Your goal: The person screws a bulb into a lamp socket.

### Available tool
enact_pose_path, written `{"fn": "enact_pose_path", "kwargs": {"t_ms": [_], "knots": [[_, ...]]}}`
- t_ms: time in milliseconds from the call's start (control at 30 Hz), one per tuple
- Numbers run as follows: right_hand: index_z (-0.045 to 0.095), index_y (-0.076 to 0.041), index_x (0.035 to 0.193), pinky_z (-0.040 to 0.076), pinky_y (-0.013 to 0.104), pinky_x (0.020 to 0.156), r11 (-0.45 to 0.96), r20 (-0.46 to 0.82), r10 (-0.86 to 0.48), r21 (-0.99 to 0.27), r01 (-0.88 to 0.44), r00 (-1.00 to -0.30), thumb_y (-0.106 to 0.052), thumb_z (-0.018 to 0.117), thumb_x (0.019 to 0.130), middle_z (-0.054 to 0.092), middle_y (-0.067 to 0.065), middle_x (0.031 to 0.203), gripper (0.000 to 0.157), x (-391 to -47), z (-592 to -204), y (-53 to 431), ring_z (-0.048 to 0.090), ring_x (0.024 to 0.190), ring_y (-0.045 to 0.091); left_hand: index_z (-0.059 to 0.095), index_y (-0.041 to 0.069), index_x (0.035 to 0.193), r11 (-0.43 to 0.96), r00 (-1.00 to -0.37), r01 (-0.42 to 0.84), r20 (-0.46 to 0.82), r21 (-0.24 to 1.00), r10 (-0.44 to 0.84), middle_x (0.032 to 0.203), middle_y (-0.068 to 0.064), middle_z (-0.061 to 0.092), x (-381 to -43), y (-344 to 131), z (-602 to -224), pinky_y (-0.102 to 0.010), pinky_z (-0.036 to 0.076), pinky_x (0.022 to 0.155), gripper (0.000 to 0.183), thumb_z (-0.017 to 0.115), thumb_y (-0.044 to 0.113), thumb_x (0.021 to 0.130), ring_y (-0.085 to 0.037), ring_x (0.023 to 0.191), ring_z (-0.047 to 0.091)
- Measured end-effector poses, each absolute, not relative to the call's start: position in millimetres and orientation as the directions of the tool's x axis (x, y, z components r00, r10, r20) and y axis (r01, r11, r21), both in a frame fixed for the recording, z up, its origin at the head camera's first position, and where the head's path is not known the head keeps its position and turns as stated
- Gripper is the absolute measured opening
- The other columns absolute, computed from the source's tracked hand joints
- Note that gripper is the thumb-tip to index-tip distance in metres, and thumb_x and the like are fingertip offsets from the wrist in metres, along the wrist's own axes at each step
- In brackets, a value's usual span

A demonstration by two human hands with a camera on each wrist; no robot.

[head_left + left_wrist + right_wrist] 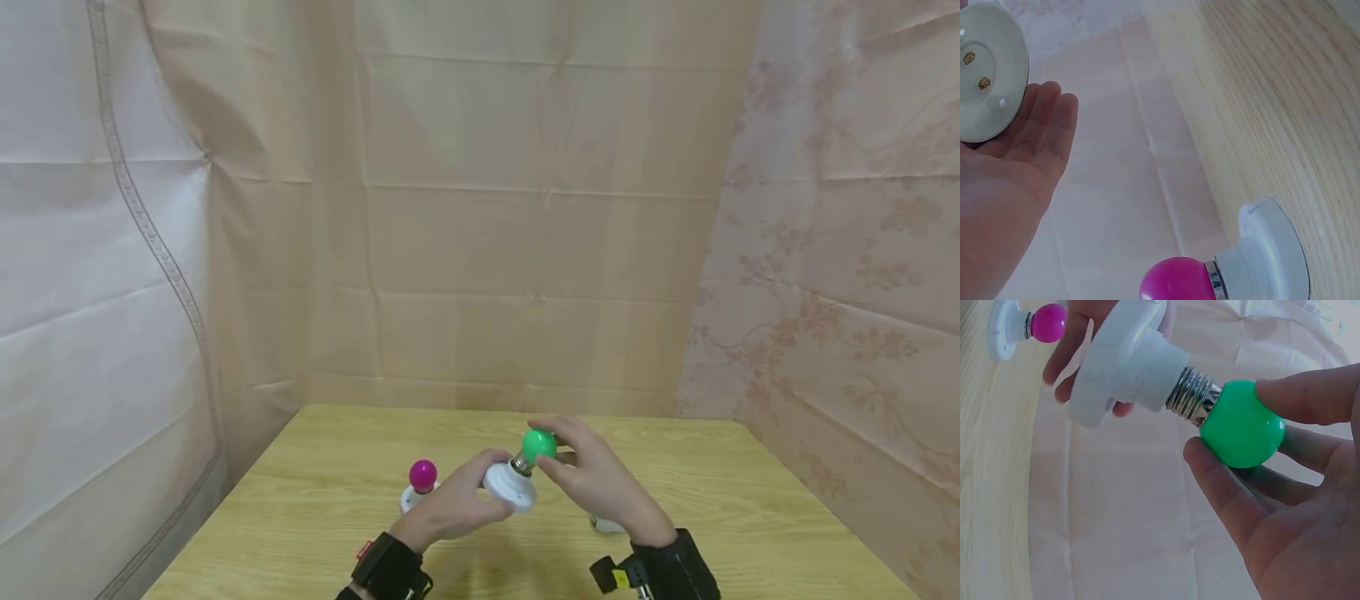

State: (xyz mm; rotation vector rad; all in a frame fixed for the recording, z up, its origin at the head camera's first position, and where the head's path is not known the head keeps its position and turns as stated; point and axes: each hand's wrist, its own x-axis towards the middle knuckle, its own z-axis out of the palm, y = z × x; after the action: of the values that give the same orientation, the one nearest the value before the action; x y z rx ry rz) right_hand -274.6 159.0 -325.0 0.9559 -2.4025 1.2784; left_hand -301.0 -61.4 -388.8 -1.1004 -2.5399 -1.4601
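Head view, bottom middle: the left hand grips a round white plastic holder, the right hand pinches a round green bulb whose silver metal screw end shows, so fitting it seems unfinished, while a round pink bulb, further left, looks done.

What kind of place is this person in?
Probably a curtained-off work corner indoors: cloth sheets hang behind and beside a wood-look table, and above it the left hand holds a white socket while the right hand grips a green bulb.
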Motion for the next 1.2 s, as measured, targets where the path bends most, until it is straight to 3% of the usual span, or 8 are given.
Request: {"fn": "enact_pose_path", "kwargs": {"t_ms": [167,433,667,1000,1200], "knots": [[0.048,-0.022,0.127,0.047,0.027,0.08,0.417,0.48,-0.443,-0.637,-0.648,-0.757,-0.016,0.059,0.088,0.048,-0.003,0.116,0.041,-274.1,-326.9,158.0,0.049,0.102,0.013,0.04,0.022,0.127,0.304,-0.73,0.6,0.351,0.74,0.587,0.108,0.005,0.052,-299.2,-59.8,-388.0,-0.04,0.043,0.081,0.055,0.061,0.035,0.078,-0.013,0.097,0.05],[0.047,-0.017,0.128,0.047,0.028,0.08,0.399,0.467,-0.512,-0.614,-0.681,-0.721,-0.016,0.058,0.09,0.049,0.002,0.118,0.039,-274.9,-330.3,159.4,0.048,0.104,0.02,0.042,0.02,0.124,0.309,-0.723,0.613,0.36,0.727,0.589,0.108,0.005,0.052,-297.6,-58.9,-387.9,-0.036,0.044,0.079,0.053,0.062,0.035,0.078,-0.012,0.096,0.05],[0.044,-0.018,0.131,0.047,0.028,0.081,0.418,0.417,-0.521,-0.637,-0.648,-0.745,-0.013,0.056,0.091,0.048,0.003,0.124,0.042,-274.7,-329.7,161.5,0.047,0.108,0.019,0.044,0.021,0.124,0.333,-0.73,0.622,0.371,0.708,0.575,0.107,0.006,0.052,-297.3,-57.4,-388.8,-0.032,0.043,0.077,0.055,0.065,0.036,0.076,-0.012,0.093,0.051],[0.046,-0.014,0.129,0.048,0.026,0.076,0.487,0.398,-0.481,-0.621,-0.615,-0.782,-0.025,0.057,0.09,0.051,0.002,0.116,0.042,-274.6,-328.4,160.9,0.05,0.096,0.017,0.043,0.024,0.123,0.337,-0.734,0.619,0.37,0.709,0.569,0.107,0.006,0.052,-298.0,-55.8,-389.4,-0.032,0.044,0.076,0.055,0.066,0.035,0.075,-0.012,0.092,0.051],[0.051,-0.012,0.123,0.05,0.028,0.066,0.54,0.39,-0.43,-0.612,-0.578,-0.814,-0.035,0.06,0.087,0.054,0.001,0.105,0.044,-273.2,-327.6,159.4,0.054,0.085,0.015,0.042,0.025,0.124,0.341,-0.735,0.619,0.368,0.708,0.57,0.109,0.006,0.051,-297.2,-55.2,-389.7,-0.032,0.044,0.076,0.056,0.066,0.034,0.074,-0.012,0.093,0.051]]}}
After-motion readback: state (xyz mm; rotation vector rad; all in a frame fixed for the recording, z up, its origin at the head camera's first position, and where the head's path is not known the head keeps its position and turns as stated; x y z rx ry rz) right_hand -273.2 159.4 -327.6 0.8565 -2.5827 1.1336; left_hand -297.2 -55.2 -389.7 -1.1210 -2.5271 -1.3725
